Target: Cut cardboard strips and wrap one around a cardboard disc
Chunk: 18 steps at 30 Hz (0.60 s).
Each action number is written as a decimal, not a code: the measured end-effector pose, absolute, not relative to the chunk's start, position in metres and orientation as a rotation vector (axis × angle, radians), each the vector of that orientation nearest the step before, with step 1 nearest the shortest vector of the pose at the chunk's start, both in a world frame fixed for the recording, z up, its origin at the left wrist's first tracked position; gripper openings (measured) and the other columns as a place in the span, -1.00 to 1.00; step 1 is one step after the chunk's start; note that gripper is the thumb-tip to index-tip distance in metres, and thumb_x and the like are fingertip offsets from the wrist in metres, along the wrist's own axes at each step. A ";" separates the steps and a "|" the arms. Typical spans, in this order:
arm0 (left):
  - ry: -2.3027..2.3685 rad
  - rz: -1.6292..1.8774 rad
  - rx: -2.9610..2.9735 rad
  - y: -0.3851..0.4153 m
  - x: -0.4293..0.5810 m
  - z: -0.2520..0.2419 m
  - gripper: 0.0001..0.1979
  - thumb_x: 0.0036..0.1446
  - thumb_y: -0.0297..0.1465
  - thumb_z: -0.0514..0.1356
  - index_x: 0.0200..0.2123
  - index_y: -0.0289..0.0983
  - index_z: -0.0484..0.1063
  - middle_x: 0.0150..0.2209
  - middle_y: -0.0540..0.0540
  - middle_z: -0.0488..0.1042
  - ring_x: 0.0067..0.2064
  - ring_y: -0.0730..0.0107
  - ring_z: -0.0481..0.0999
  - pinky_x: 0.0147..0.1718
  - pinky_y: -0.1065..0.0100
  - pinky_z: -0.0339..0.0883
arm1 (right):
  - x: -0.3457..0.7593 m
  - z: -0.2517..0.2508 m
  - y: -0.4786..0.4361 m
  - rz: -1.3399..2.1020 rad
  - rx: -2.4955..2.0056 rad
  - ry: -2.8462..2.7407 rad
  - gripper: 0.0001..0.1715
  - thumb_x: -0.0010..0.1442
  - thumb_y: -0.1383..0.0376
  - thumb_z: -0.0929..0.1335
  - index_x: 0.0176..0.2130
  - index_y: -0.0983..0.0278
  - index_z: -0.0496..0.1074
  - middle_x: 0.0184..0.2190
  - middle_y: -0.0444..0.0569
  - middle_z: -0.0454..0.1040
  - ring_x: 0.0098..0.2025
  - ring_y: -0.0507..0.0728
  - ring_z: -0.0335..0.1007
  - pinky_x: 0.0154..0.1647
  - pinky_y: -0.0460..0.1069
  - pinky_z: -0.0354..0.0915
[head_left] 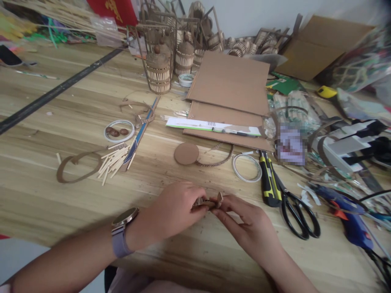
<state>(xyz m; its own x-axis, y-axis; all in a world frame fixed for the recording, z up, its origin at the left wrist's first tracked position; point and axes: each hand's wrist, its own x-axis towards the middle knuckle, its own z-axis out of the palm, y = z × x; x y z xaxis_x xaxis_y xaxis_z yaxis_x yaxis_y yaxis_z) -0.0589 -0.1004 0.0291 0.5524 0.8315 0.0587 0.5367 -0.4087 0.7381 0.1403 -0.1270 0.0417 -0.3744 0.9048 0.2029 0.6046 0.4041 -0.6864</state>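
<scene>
A narrow strip of brown cardboard [210, 203] is pinched between both hands just above the table. My left hand [175, 207], with a watch on its wrist, has its fingers closed around one part of the strip. My right hand [244, 224] grips the other end between thumb and fingers, where a short piece bends upward. Much of the strip is hidden by the fingers. Beyond the hands lie a round cardboard disc [186, 154] and a thin curved cardboard strip [218, 162]. A roll of tape [233, 167] rests to the right of them.
A utility knife [270, 183], scissors [301, 215] and a blue glue gun [351, 219] lie on the right. Short wooden sticks [113, 162] and a tape ring holding brown beads [133, 129] are at left. Cardboard sheets [232, 81] and small stick-sided lanterns [158, 73] stand behind.
</scene>
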 end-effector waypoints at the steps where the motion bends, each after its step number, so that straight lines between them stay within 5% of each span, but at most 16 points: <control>1: 1.093 0.538 2.124 -0.100 -0.059 0.028 -0.93 0.17 -0.41 0.25 -0.38 -0.26 0.45 -0.40 -0.05 0.50 -0.34 0.27 0.47 -0.37 0.31 0.22 | 0.141 0.043 -0.127 0.723 -1.284 -2.098 -0.86 0.26 0.30 0.33 -0.36 0.19 0.45 -0.53 -0.16 0.50 -0.48 0.02 0.47 -0.55 -0.16 0.33; 6: 1.099 0.496 2.060 -0.098 -0.060 0.033 -0.86 0.19 -0.31 0.22 -0.39 -0.23 0.42 -0.42 -0.05 0.48 -0.34 0.26 0.46 -0.37 0.30 0.24 | 0.145 0.045 -0.127 0.723 -1.318 -2.027 -0.91 0.23 0.30 0.35 -0.25 0.19 0.50 -0.48 -0.12 0.52 -0.48 0.02 0.48 -0.58 -0.17 0.33; 10: 0.907 0.460 1.578 -0.093 -0.069 0.046 -0.63 0.10 -0.15 0.26 -0.08 -0.19 0.40 -0.23 -0.02 0.54 -0.22 0.26 0.51 -0.29 0.33 0.33 | 0.148 0.043 -0.127 0.727 -1.345 -1.976 -0.91 0.22 0.28 0.37 -0.31 0.19 0.51 -0.46 -0.11 0.56 -0.43 0.05 0.52 -0.47 -0.13 0.39; 14: 0.838 0.485 1.362 -0.085 -0.079 0.051 -0.60 0.23 -0.09 0.08 0.01 -0.19 0.35 0.06 -0.11 0.45 0.11 0.12 0.40 0.02 0.18 0.28 | 0.151 0.042 -0.128 0.711 -1.353 -1.906 -0.86 0.21 0.27 0.39 -0.41 0.20 0.48 -0.39 -0.08 0.60 -0.38 0.07 0.55 -0.40 -0.11 0.41; 18: 0.847 0.393 1.347 -0.083 -0.078 0.052 -0.64 0.25 -0.13 0.01 -0.03 -0.19 0.37 0.02 -0.10 0.47 0.13 0.10 0.37 0.12 0.11 0.18 | 0.148 0.044 -0.129 0.694 -1.304 -1.930 -0.83 0.20 0.32 0.39 -0.45 0.20 0.45 -0.43 -0.10 0.58 -0.36 0.07 0.56 -0.38 -0.12 0.41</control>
